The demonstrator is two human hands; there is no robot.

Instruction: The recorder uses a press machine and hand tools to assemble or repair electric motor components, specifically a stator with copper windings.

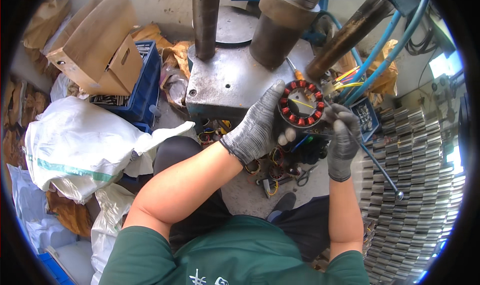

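The red-coiled ring sits in the left hand, which clasps its left edge, thumb at the rim and fingertips curled beneath. Just right of the ring, the right hand pinches a thin ball-ended rod, its long axis slanting toward the ring's right edge; contact there is unclear.

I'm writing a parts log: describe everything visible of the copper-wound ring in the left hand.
The copper-wound ring is round and open in the middle, with a dark, metallic-looking outer rim and reddish coils spaced around it. Its face points toward the camera. The gloved left hand holds it by its left side, beside the grey metal block. A yellow strip shows in the opening; whether it is attached is unclear. The right hand is close to its right edge; contact is unclear.
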